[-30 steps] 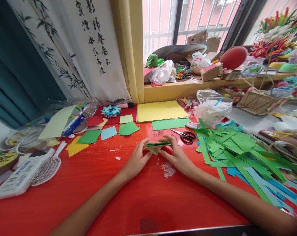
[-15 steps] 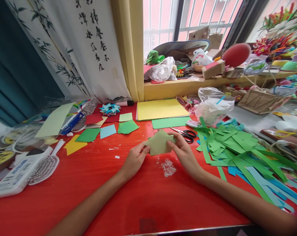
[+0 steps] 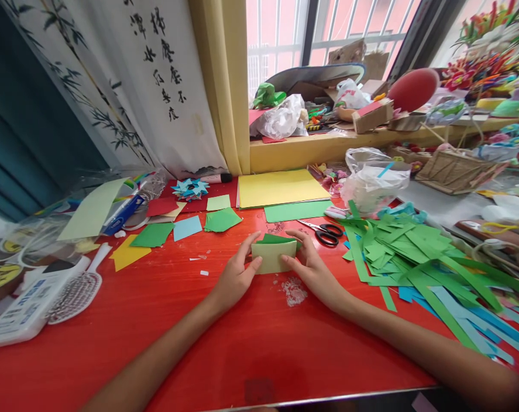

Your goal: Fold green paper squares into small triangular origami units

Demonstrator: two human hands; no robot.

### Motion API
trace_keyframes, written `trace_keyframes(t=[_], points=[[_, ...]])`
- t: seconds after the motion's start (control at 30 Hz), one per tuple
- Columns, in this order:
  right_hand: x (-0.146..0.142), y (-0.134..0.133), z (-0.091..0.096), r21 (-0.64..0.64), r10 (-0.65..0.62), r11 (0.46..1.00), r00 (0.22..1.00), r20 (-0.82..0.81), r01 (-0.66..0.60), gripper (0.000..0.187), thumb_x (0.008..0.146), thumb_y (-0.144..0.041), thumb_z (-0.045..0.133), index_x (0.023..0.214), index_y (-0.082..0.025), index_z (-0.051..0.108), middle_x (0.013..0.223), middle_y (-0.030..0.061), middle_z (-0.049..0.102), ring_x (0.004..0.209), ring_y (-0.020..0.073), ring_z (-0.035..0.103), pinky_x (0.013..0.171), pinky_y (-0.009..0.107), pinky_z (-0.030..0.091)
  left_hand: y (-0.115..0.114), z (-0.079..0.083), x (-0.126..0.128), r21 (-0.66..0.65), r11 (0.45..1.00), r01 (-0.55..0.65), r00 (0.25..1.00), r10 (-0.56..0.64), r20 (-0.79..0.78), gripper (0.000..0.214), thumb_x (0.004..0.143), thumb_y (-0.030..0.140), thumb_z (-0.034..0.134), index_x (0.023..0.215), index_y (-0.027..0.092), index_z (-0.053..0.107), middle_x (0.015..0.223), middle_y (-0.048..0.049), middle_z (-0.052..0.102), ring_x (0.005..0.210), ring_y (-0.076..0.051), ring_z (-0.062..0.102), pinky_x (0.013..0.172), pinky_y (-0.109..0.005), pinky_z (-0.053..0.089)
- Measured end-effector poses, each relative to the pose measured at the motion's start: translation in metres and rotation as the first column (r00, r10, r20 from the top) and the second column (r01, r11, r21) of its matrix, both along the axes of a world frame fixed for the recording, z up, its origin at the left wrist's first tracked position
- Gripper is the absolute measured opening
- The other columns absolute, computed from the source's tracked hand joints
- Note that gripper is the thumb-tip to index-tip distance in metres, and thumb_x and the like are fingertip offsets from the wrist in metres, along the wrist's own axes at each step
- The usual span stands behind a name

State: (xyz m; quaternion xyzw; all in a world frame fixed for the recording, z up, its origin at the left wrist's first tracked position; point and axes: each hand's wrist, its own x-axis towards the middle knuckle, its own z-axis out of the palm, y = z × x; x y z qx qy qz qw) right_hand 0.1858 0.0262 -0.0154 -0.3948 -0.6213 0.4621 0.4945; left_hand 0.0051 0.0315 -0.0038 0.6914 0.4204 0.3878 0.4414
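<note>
Between my two hands I hold a pale green sheet of paper [image 3: 273, 257] with a darker green sheet [image 3: 276, 239] showing behind its top edge. My left hand [image 3: 241, 269] grips the left side, thumb in front and fingers behind. On the right side, my right hand [image 3: 313, 263] pinches it the same way. Just below the papers lies a small heap of white scraps [image 3: 294, 292] on the red table [image 3: 190, 349]. Black-handled scissors [image 3: 328, 233] rest beyond my right hand.
Many green paper strips [image 3: 396, 252] and blue strips [image 3: 478, 320] pile up at the right. Yellow sheets [image 3: 276, 189] lie at the back. Loose squares, such as a light blue one [image 3: 187, 228], are spread at the left, near a hairbrush [image 3: 76, 294] and a white container [image 3: 36, 303].
The pale green paper showed a peaked top before; now its top edge is nearly straight, with the darker green paper visible behind it. Both thumbs have shifted on its front.
</note>
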Motion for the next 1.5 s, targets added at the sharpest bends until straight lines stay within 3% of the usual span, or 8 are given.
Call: trace_keyframes(t=[0.1, 0.23, 0.47, 0.63, 0.87, 1.03, 1.2, 1.5], points=[[-0.002, -0.002, -0.003, 0.042, 0.005, 0.999, 0.998, 0.067, -0.008, 0.039, 0.087, -0.025, 0.045, 0.124, -0.028, 0.030, 0.120, 0.0068, 0.039, 0.106, 0.0196, 0.045, 0.090, 0.036, 0.042, -0.001, -0.004, 0.002, -0.012, 0.996, 0.084, 0.996, -0.084, 0.040, 0.060, 0.085, 0.022, 0.046, 0.138, 0.024, 0.016, 0.136, -0.0087, 0.038, 0.119, -0.021, 0.043, 0.096, -0.033, 0.039], [-0.003, -0.004, -0.004, 0.111, 0.000, 0.994, 0.996, 0.094, -0.011, 0.044, 0.087, -0.023, 0.045, 0.127, -0.029, 0.028, 0.126, 0.0073, 0.036, 0.113, 0.0211, 0.041, 0.095, 0.039, 0.038, -0.002, -0.003, 0.002, 0.036, 0.995, 0.090, 0.995, -0.091, 0.046, 0.066, 0.084, 0.018, 0.047, 0.138, 0.029, 0.011, 0.139, -0.0077, 0.031, 0.121, -0.021, 0.040, 0.099, -0.035, 0.037], [-0.003, -0.008, 0.000, 0.123, 0.039, 0.991, 0.990, 0.133, -0.055, 0.049, 0.088, -0.022, 0.043, 0.132, -0.030, 0.022, 0.131, 0.0077, 0.034, 0.117, 0.0216, 0.038, 0.098, 0.041, 0.035, -0.002, 0.002, 0.001, 0.247, 0.963, 0.111, 0.986, -0.076, -0.148, 0.046, 0.083, 0.014, 0.046, 0.126, 0.027, 0.039, 0.132, -0.0048, 0.039, 0.125, -0.021, 0.033, 0.105, -0.037, 0.026], [-0.005, -0.012, 0.001, 0.125, 0.065, 0.989, 0.987, 0.147, -0.084, 0.051, 0.089, -0.021, 0.041, 0.133, -0.030, 0.018, 0.133, 0.0080, 0.031, 0.119, 0.0217, 0.037, 0.100, 0.043, 0.034, -0.008, -0.003, 0.005, 0.142, 0.989, 0.051, 0.994, -0.037, -0.100, 0.056, 0.085, 0.015, 0.042, 0.135, 0.027, 0.020, 0.140, -0.0056, 0.029, 0.125, -0.021, 0.033, 0.104, -0.036, 0.029], [-0.007, -0.013, 0.000, 0.133, 0.088, 0.986, 0.994, 0.071, -0.097, 0.049, 0.091, -0.022, 0.037, 0.133, -0.032, 0.014, 0.131, 0.0087, 0.034, 0.112, 0.0205, 0.044, 0.094, 0.041, 0.042, -0.013, -0.005, 0.009, 0.124, 0.990, -0.062, 0.997, 0.068, -0.045, 0.050, 0.084, 0.012, 0.040, 0.131, 0.027, 0.029, 0.134, -0.0053, 0.037, 0.121, -0.022, 0.038, 0.101, -0.037, 0.034], [-0.009, -0.014, 0.001, 0.111, 0.110, 0.987, 0.993, 0.053, -0.115, 0.047, 0.091, -0.021, 0.036, 0.133, -0.031, 0.015, 0.129, 0.0086, 0.037, 0.119, 0.0206, 0.039, 0.097, 0.042, 0.038, -0.012, -0.005, 0.008, 0.080, 0.994, -0.068, 0.997, 0.070, -0.020, 0.054, 0.082, 0.012, 0.043, 0.131, 0.026, 0.028, 0.136, -0.0067, 0.035, 0.125, -0.024, 0.034, 0.101, -0.039, 0.034], [-0.009, -0.011, 0.000, 0.106, 0.111, 0.988, 0.994, 0.012, -0.111, 0.047, 0.091, -0.021, 0.037, 0.131, -0.031, 0.016, 0.130, 0.0081, 0.037, 0.118, 0.0197, 0.040, 0.097, 0.040, 0.037, -0.011, -0.005, 0.008, 0.040, 0.996, -0.076, 0.996, 0.075, 0.039, 0.057, 0.080, 0.013, 0.046, 0.132, 0.027, 0.028, 0.129, -0.0069, 0.040, 0.116, -0.023, 0.044, 0.096, -0.036, 0.038], [-0.006, -0.006, -0.001, -0.045, 0.076, 0.996, 0.993, 0.095, -0.072, 0.039, 0.089, -0.027, 0.041, 0.126, -0.028, 0.030, 0.103, 0.0065, 0.053, 0.093, 0.0200, 0.053, 0.081, 0.037, 0.047, -0.003, -0.011, 0.007, -0.154, 0.988, -0.031, 0.996, 0.043, 0.076, 0.055, 0.080, 0.020, 0.051, 0.129, 0.025, 0.029, 0.117, -0.0064, 0.050, 0.099, -0.019, 0.053, 0.086, -0.033, 0.044]])
